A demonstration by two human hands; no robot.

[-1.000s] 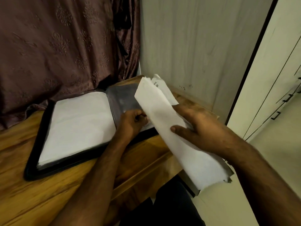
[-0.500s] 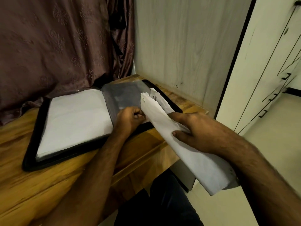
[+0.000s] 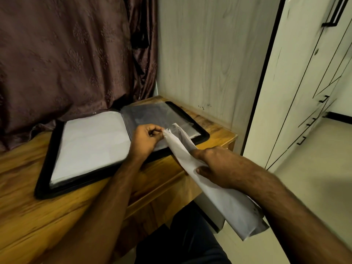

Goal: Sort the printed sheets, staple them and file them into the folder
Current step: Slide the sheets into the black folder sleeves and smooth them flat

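A black folder (image 3: pixel 45 174) lies open on the wooden table (image 3: pixel 38 221). Its left side shows a white sheet (image 3: pixel 89 143) and its right side a clear plastic sleeve (image 3: pixel 152 113). My right hand (image 3: pixel 215 166) grips a bundle of white printed sheets (image 3: pixel 219 197) around its middle, slanting from the sleeve down past the table's edge. My left hand (image 3: pixel 146 140) has curled fingers pinching at the bundle's top corner, over the sleeve's lower part. Whether it pinches the sleeve's edge or the paper I cannot tell.
A brown patterned curtain (image 3: pixel 66 54) hangs behind the table. A pale wood-grain panel (image 3: pixel 209 63) stands to the right of it, then white cabinet doors with black handles (image 3: pixel 323 100). The table's right corner (image 3: pixel 234 136) is close to the panel.
The sheet bundle has dropped lower and its top end now sits at the sleeve beside my left hand. The camera has tilted, showing more wall and cabinets.
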